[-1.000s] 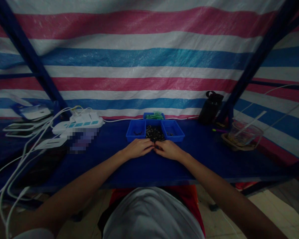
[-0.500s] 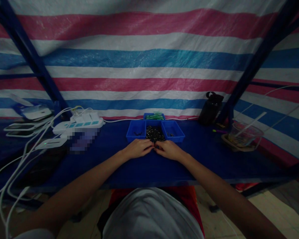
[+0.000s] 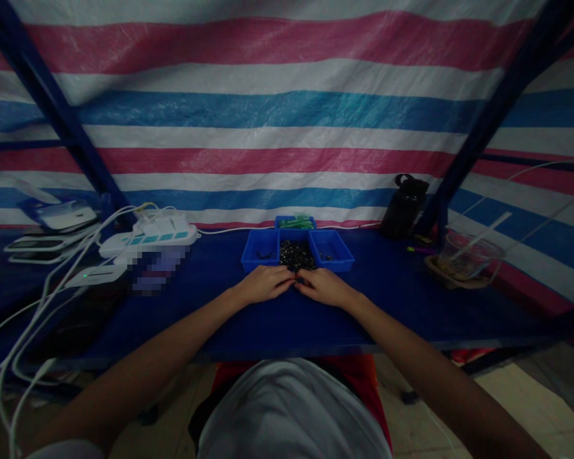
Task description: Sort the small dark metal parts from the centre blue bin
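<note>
My left hand (image 3: 266,283) and my right hand (image 3: 326,286) meet at the front of the blue bins, fingertips close together and bent in a pinch. Whatever sits between the fingers is too small and dark to make out. Just beyond them, a middle blue bin (image 3: 294,236) holds a heap of small dark shiny parts (image 3: 296,254). The left blue bin (image 3: 251,260) has a few dark pieces in it, and the right blue bin (image 3: 344,258) a few small metallic ones. Behind stands a small blue bin with green packets (image 3: 296,222).
On the left, a white power strip (image 3: 148,241), white cables (image 3: 52,280) and several phones (image 3: 38,244) lie on the blue table (image 3: 287,325). To the right stand a black bottle (image 3: 404,207) and a plastic cup (image 3: 473,255) on a brown tray. Striped sheeting hangs behind.
The view has shifted very slightly. Both hands stay together in front of the bins, with only a slight change at the fingertips.
</note>
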Action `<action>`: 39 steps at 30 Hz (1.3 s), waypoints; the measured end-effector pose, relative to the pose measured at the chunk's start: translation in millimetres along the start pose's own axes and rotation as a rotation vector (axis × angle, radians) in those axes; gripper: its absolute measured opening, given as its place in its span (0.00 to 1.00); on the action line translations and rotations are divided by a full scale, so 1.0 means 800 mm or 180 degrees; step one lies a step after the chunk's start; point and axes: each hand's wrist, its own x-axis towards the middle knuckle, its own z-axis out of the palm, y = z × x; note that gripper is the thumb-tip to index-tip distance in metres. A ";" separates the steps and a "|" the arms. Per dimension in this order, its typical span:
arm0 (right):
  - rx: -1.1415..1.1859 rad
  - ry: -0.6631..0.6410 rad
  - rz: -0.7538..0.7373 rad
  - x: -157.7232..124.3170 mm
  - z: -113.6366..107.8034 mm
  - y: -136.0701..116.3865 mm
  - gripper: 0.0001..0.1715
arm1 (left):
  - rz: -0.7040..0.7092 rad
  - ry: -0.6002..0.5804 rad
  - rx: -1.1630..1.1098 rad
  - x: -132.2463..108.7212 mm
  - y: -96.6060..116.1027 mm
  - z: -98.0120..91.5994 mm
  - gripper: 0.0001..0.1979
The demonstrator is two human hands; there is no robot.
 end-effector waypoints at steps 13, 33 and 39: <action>0.0040 0.0014 0.0225 0.000 -0.004 -0.001 0.09 | -0.0111 -0.0060 0.0121 0.001 -0.003 0.001 0.12; 0.0160 0.0055 0.0113 -0.001 -0.011 -0.004 0.09 | -0.0177 -0.0185 0.0170 0.002 0.000 -0.001 0.11; 0.0154 0.0088 0.0142 0.000 -0.009 -0.003 0.09 | -0.0222 -0.0189 0.0134 0.001 0.000 -0.001 0.10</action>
